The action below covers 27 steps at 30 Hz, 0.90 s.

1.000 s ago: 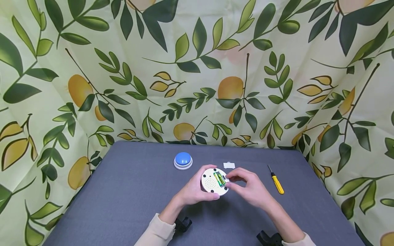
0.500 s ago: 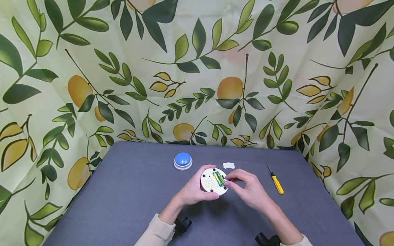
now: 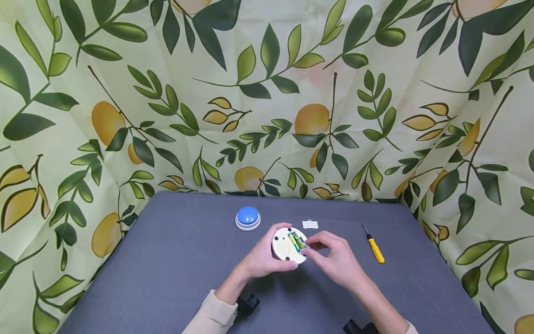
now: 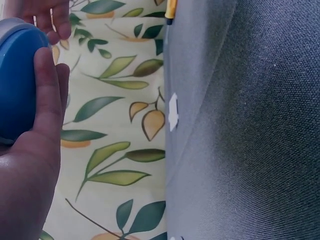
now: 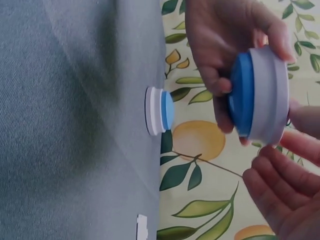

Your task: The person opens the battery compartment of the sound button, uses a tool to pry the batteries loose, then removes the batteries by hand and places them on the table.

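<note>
In the head view my left hand (image 3: 267,255) grips a round white buzzer button (image 3: 284,249) by its rim, underside facing me. That underside has a patch of speaker holes and an open battery compartment with green batteries (image 3: 297,241) in it. My right hand (image 3: 333,255) has its thumb and index finger at the compartment's right side, pinching a battery there; the fingertips partly hide it. From the right wrist the buzzer's blue dome (image 5: 242,95) points away from the right hand. The left wrist view shows left-hand fingers along the blue dome (image 4: 20,85).
A second blue-and-white buzzer button (image 3: 248,218) stands dome up toward the back of the grey table (image 3: 187,250). A small white battery cover (image 3: 310,224) lies behind the hands. A yellow-handled screwdriver (image 3: 375,248) lies at the right. Patterned cloth (image 3: 258,102) hangs behind.
The right thumb and index finger have shifted slightly left and inward over the battery compartment. The left hand and its buzzer button have barely moved.
</note>
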Available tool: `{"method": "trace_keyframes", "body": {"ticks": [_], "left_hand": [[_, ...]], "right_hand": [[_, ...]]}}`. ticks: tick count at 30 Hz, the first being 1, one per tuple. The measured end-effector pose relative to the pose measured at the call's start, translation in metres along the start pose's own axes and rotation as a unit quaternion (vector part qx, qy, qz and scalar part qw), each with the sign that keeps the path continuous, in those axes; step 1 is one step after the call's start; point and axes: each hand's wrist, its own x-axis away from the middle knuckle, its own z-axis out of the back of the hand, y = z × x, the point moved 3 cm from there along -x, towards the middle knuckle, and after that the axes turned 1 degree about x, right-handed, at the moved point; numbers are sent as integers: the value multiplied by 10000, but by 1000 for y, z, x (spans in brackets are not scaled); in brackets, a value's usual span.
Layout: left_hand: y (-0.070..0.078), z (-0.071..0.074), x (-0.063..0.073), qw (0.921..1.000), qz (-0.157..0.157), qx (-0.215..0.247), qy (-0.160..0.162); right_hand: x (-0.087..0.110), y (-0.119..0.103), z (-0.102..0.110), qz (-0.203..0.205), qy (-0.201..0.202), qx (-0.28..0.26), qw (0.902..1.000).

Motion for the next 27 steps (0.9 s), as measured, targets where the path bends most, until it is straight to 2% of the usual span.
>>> {"method": "trace_keyframes", "body": {"ticks": [3,14,20,27], "left_hand": [[-1,0,0,9999,51,-78,44],[-3,-1,0,9987,209,-383,257],[-2,-1,1,9981,239,-457,340],[-3,-1,1,9979,221,-470,385]], "right_hand": [[0,-2,-3,-19,109,104,9999],[0,-10,-8,-11,446,1079,9932],[-1,-12,-10,-145,548,1235,9907],[-3,-14,-11,-473,465,1373,9883]]}}
